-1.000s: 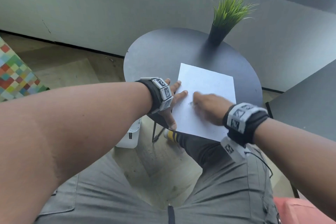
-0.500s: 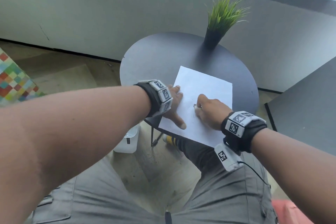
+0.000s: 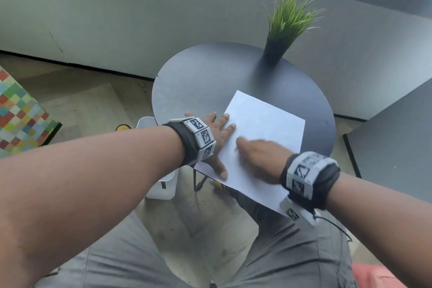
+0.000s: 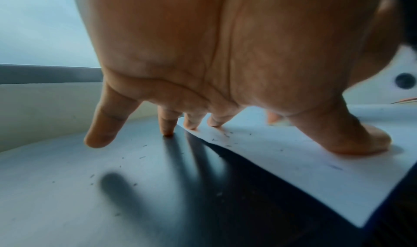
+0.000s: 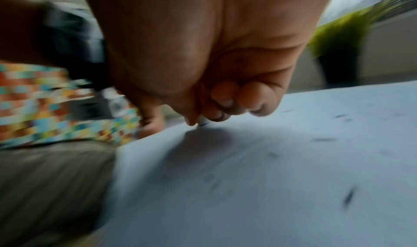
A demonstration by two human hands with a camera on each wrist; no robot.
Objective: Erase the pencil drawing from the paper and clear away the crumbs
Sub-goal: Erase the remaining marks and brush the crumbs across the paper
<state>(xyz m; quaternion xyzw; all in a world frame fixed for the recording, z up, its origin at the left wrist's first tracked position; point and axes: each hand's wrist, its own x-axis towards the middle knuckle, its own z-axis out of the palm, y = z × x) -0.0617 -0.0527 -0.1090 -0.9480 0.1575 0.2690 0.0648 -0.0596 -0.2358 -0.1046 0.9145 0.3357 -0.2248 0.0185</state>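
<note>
A white sheet of paper (image 3: pixel 264 133) lies on a round dark table (image 3: pixel 205 82), its near corner hanging over the edge. My left hand (image 3: pixel 219 133) lies spread, fingers and thumb pressing the paper's left edge (image 4: pixel 293 161). My right hand (image 3: pixel 257 156) is blurred over the paper's middle, fingers curled, pinching a small eraser (image 5: pixel 202 122) whose tip touches the paper (image 5: pixel 270 161). Dark eraser crumbs (image 5: pixel 348 198) lie scattered on the sheet, and more crumbs (image 4: pixel 142 157) on the table beside it. No pencil lines are plain.
A potted grass plant (image 3: pixel 284 28) stands at the table's far edge. A second dark tabletop (image 3: pixel 397 138) is at the right. Below the table sit a white box (image 3: pixel 163 184) and my grey-trousered legs (image 3: pixel 292 252). A chequered cushion (image 3: pixel 18 114) is far left.
My right hand keeps rubbing back and forth over the paper, now shifted left toward my left hand and blurred. The left hand stays pressing the sheet's edge, its fingers spread a little wider.
</note>
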